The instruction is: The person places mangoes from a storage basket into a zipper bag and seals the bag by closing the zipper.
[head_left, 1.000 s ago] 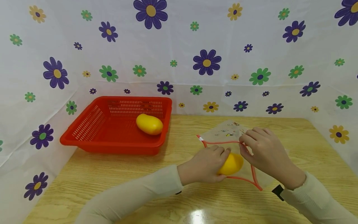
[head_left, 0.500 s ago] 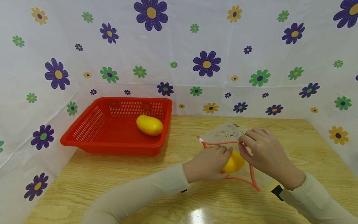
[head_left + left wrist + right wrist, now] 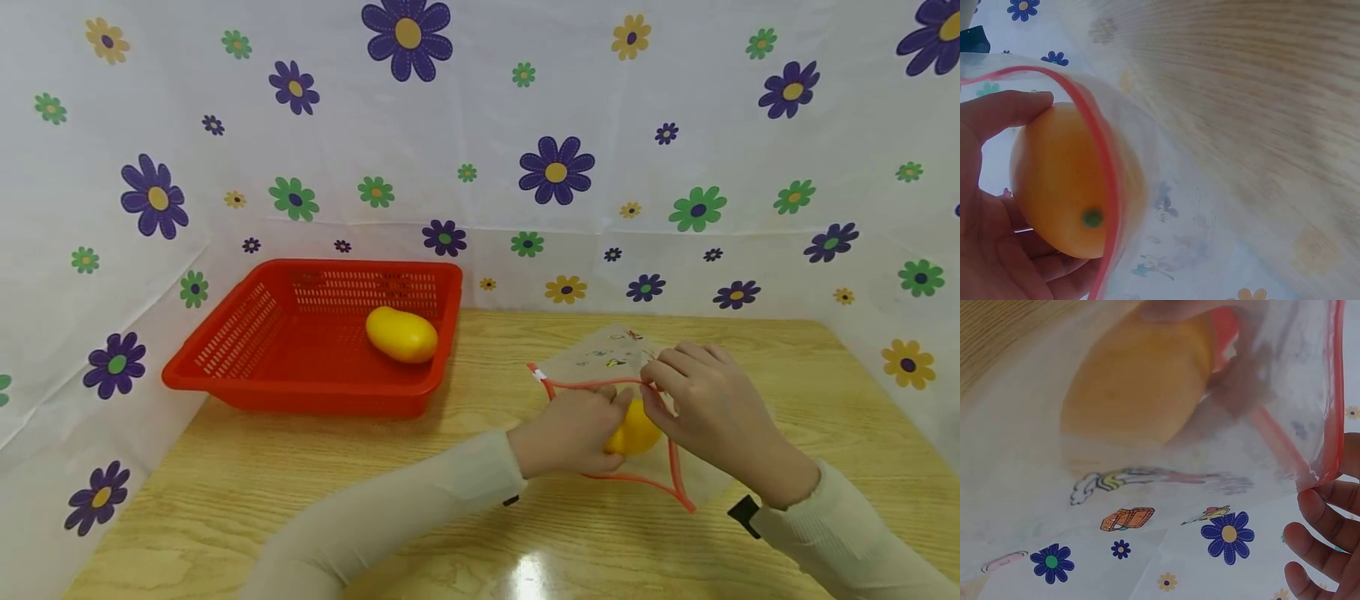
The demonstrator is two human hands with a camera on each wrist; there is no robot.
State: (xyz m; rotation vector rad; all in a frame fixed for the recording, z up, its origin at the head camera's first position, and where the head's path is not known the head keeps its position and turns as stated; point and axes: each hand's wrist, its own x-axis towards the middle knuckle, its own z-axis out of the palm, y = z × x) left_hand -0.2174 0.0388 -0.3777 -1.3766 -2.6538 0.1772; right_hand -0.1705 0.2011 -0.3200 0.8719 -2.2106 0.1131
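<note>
My left hand (image 3: 572, 429) grips a yellow mango (image 3: 639, 429) at the mouth of a clear zip bag (image 3: 592, 358) with a red edge. In the left wrist view, thumb and fingers curl round the mango (image 3: 1063, 172), whose green stem spot faces the camera; the red edge crosses in front of it. My right hand (image 3: 708, 408) pinches the bag's far rim and holds the mouth apart. Through the printed plastic in the right wrist view, the mango (image 3: 1135, 387) shows inside the bag, while the right fingertips hold the red-edged corner.
A red plastic basket (image 3: 300, 387) stands at the left, with another yellow mango (image 3: 402, 335) lying in its right side. Everything rests on a wood-grain table (image 3: 420, 517). A white flowered cloth (image 3: 480, 108) hangs behind and at both sides.
My left hand has moved to the right with the mango, deeper into the bag. The right hand has stayed nearly still at the rim.
</note>
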